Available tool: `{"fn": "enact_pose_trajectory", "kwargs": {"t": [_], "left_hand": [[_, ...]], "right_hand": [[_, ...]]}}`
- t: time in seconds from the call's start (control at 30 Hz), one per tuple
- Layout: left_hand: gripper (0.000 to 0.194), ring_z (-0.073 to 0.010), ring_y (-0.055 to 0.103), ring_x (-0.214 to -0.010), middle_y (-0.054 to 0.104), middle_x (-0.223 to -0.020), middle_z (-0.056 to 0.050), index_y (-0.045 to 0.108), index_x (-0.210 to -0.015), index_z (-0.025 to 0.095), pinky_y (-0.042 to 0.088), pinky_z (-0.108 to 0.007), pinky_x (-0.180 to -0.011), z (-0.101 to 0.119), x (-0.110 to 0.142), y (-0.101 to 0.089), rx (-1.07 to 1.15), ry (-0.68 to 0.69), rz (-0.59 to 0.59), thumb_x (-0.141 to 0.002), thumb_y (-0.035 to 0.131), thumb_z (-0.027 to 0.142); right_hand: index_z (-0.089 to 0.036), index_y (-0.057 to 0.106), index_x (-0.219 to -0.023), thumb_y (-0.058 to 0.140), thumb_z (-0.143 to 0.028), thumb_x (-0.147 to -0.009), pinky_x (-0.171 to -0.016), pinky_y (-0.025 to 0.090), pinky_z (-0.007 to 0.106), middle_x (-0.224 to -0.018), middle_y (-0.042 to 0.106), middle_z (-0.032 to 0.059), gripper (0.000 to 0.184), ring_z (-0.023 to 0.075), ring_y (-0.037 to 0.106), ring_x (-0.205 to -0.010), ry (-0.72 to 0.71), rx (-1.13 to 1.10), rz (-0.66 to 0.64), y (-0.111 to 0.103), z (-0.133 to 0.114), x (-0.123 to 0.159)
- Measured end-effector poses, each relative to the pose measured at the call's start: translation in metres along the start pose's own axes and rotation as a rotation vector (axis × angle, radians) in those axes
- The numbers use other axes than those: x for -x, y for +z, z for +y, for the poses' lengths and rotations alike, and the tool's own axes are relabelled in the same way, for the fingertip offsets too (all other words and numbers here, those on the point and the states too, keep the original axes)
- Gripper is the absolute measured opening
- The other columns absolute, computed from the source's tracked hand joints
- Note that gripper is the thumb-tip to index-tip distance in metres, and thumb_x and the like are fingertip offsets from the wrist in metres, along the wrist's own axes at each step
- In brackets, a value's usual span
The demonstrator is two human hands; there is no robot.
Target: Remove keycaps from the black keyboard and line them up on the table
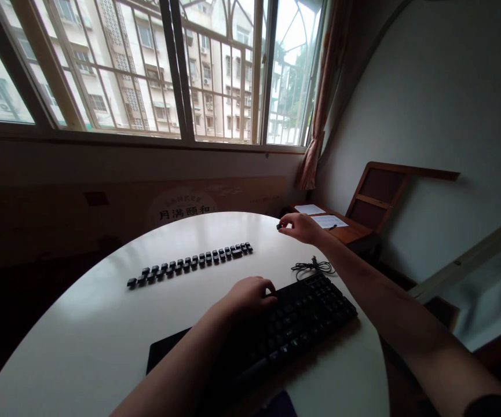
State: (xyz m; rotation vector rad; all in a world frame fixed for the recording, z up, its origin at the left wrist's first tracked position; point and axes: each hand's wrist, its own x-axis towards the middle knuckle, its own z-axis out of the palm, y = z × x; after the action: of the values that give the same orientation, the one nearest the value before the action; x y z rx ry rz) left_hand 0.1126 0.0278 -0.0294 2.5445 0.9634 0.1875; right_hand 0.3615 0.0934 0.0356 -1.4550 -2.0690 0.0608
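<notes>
A black keyboard (306,315) lies on a white round table (102,336), partly on a dark mat (163,350). My left hand (248,295) rests on the keyboard's far edge with its fingers curled over the keys. My right hand (300,227) is stretched out above the table's far right edge and pinches a small black keycap (279,226) between its fingertips. A row of several black keycaps (189,263) lies in a line across the middle of the table.
The keyboard's coiled cable (313,267) lies behind it. A wooden side table (341,229) with sheets of paper (328,220) stands at the right by a wooden frame (380,197). A barred window (167,63) and curtain (320,116) are beyond.
</notes>
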Motion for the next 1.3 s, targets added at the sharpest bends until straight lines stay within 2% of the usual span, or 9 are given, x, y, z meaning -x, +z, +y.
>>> {"fn": "enact_pose_trajectory", "kwargs": {"t": [0.13, 0.2, 0.33, 0.47, 0.7, 0.8, 0.97, 1.3], "left_hand": [[0.025, -0.0240, 0.064, -0.088, 0.070, -0.099, -0.004, 0.069, -0.105, 0.027, 0.048, -0.032, -0.074, 0.004, 0.004, -0.003, -0.043, 0.011, -0.013, -0.084, 0.058, 0.035], [0.025, -0.0243, 0.064, -0.090, 0.069, -0.101, -0.004, 0.068, -0.106, 0.027, 0.048, -0.033, -0.076, 0.006, 0.005, -0.004, -0.051, 0.001, -0.026, -0.085, 0.058, 0.035], [0.026, -0.0249, 0.064, -0.091, 0.069, -0.103, -0.004, 0.068, -0.108, 0.027, 0.050, -0.034, -0.075, 0.006, 0.007, -0.003, -0.050, -0.003, -0.036, -0.086, 0.057, 0.037], [0.027, -0.0248, 0.064, -0.090, 0.069, -0.102, -0.004, 0.067, -0.107, 0.027, 0.050, -0.035, -0.076, 0.004, 0.006, -0.001, -0.044, 0.003, -0.025, -0.085, 0.057, 0.038], [0.026, -0.0250, 0.063, -0.091, 0.069, -0.101, -0.004, 0.067, -0.107, 0.027, 0.050, -0.036, -0.077, 0.006, 0.007, -0.002, -0.047, -0.013, -0.032, -0.086, 0.056, 0.037], [0.026, -0.0253, 0.063, -0.092, 0.069, -0.101, -0.004, 0.066, -0.107, 0.027, 0.050, -0.037, -0.078, 0.007, 0.007, -0.004, -0.051, -0.025, -0.045, -0.086, 0.056, 0.037], [0.025, -0.0252, 0.063, -0.092, 0.069, -0.101, -0.004, 0.066, -0.107, 0.027, 0.050, -0.037, -0.078, 0.008, 0.008, -0.005, -0.059, -0.026, -0.045, -0.087, 0.055, 0.037], [0.025, -0.0251, 0.063, -0.093, 0.069, -0.101, -0.004, 0.066, -0.108, 0.027, 0.049, -0.036, -0.079, 0.012, 0.008, -0.008, -0.046, -0.039, -0.053, -0.087, 0.056, 0.036]], "right_hand": [[-0.018, 0.073, -0.088, 0.073, -0.030, -0.076, -0.069, 0.046, 0.024, -0.093, 0.074, 0.0038, 0.017, 0.0171, 0.066, -0.079, 0.072, -0.055, -0.150, 0.036, 0.022, -0.039], [-0.017, 0.073, -0.088, 0.073, -0.031, -0.076, -0.066, 0.047, 0.024, -0.093, 0.075, 0.0048, 0.018, 0.0171, 0.068, -0.075, 0.107, -0.108, -0.255, 0.053, 0.031, -0.051], [-0.016, 0.074, -0.086, 0.077, -0.031, -0.072, -0.064, 0.050, 0.023, -0.086, 0.076, 0.0053, 0.021, 0.0167, 0.071, -0.066, 0.149, -0.205, -0.485, 0.080, 0.043, -0.064], [-0.016, 0.074, -0.089, 0.076, -0.030, -0.071, -0.065, 0.051, 0.023, -0.086, 0.076, 0.0048, 0.023, 0.0175, 0.072, -0.069, 0.147, -0.231, -0.594, 0.096, 0.045, -0.067], [-0.019, 0.074, -0.091, 0.073, -0.029, -0.071, -0.063, 0.048, 0.024, -0.094, 0.075, 0.0033, 0.022, 0.0160, 0.068, -0.068, 0.053, -0.141, -0.538, 0.115, 0.036, -0.063], [-0.021, 0.075, -0.092, 0.073, -0.032, -0.071, -0.066, 0.046, 0.025, -0.095, 0.075, 0.0032, 0.024, 0.0186, 0.067, -0.075, 0.009, -0.081, -0.491, 0.118, 0.031, -0.062], [-0.023, 0.076, -0.097, 0.071, -0.032, -0.072, -0.069, 0.045, 0.026, -0.098, 0.074, 0.0031, 0.026, 0.0205, 0.066, -0.083, -0.031, -0.035, -0.454, 0.118, 0.025, -0.059], [-0.025, 0.077, -0.100, 0.071, -0.035, -0.074, -0.071, 0.046, 0.025, -0.100, 0.074, 0.0020, 0.029, 0.0194, 0.066, -0.084, -0.041, -0.044, -0.483, 0.116, 0.024, -0.058]]}}
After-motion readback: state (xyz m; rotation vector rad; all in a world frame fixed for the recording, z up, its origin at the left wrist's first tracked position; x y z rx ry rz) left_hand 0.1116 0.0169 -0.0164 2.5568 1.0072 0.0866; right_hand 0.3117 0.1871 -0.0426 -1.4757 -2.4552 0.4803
